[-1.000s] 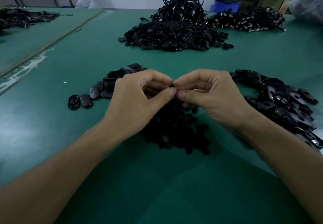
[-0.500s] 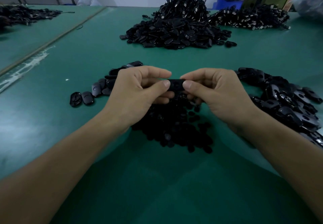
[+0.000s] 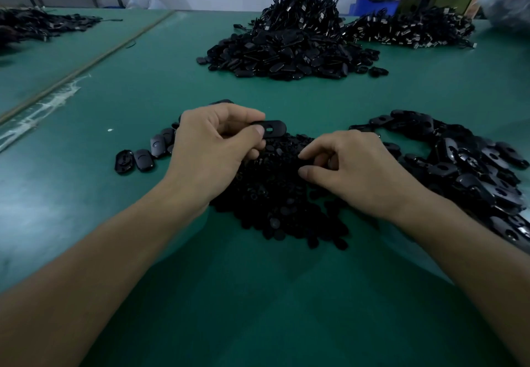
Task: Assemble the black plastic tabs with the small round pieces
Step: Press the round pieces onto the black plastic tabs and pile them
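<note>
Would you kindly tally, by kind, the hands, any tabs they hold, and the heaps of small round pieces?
Hands: 2, left hand and right hand
Black tab held in the left hand: 1
Heap of small round pieces: 1
Total: 4

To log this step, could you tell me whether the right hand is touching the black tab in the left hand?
Apart. The head view shows the right hand over the round pieces, clear of the tab pinched by the left hand.
</note>
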